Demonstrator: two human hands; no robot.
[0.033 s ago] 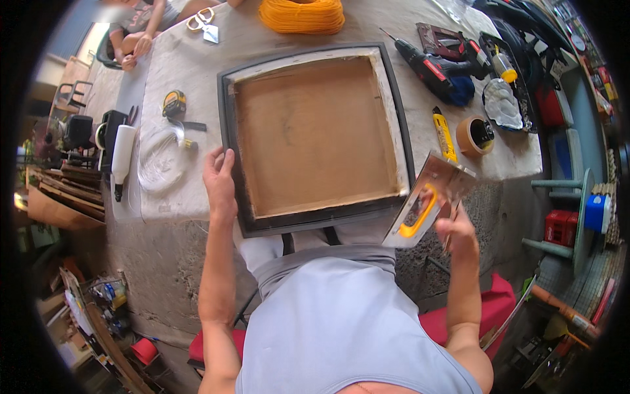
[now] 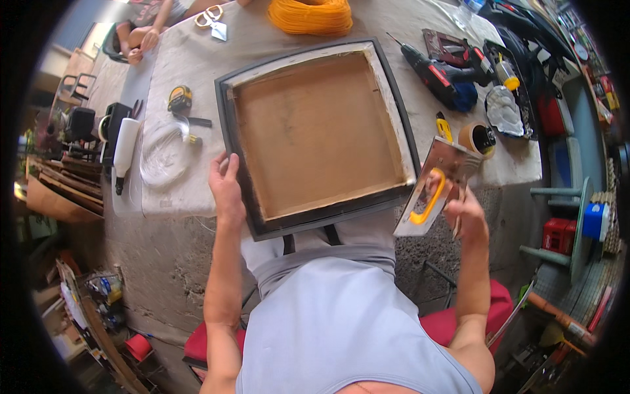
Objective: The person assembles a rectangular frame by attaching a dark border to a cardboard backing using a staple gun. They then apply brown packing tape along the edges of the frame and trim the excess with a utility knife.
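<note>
A square dark picture frame lies face down at the table's near edge, overhanging it toward my lap. Inside it sits a stretched canvas, its brown back up and white cloth folded over its bars. My left hand grips the frame's left side, thumb and fingers at the edge. My right hand is closed around a silver staple gun with a yellow-edged grip. This tool is held tilted beside the frame's lower right corner, slightly blurred.
Right: cordless drill, yellow cutter, tape roll. Left: tape measure, coil of clear line, white bottle. Back: scissors, orange cord. Another person's hands are at the far left.
The frame has turned slightly and its near left corner has moved right, with my left hand on it. The staple gun has shifted a little right and up. The view has shifted slightly.
</note>
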